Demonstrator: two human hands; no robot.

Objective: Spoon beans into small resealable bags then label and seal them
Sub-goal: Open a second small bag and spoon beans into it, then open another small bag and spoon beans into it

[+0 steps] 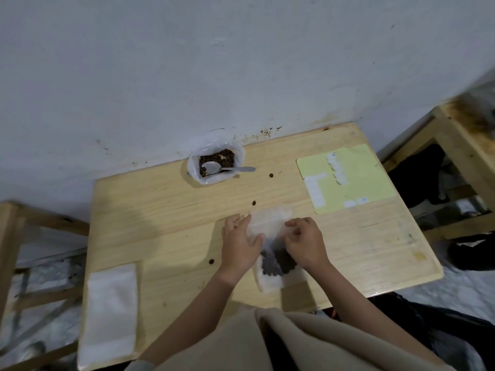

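1. A small resealable bag (pixel 270 231) lies flat near the middle of the wooden table (pixel 166 210), its mouth toward the far side and a dark clump of beans (pixel 278 262) gathered in its near half.
2. The left hand (pixel 241 243) rests on the bag's left edge with fingers mostly straight and spread, pressing it down rather than gripping it.
3. The right hand (pixel 304 243) sits on the bag's right side with fingers curled, pinching the plastic near the upper part (the frame is blurred here, so the exact hold is hard to read).
4. At the far side of the table stands an open white plastic bag of beans (pixel 217 163) with a metal spoon (pixel 227 168) lying in it, handle pointing right over the rim.
5. A few loose beans (pixel 271 175) are scattered on the table between that supply and the hands.
6. Far right lies a pale yellow sheet (pixel 361 183) carrying white labels.
7. At the near left corner sits a stack of empty bags (pixel 109 311).
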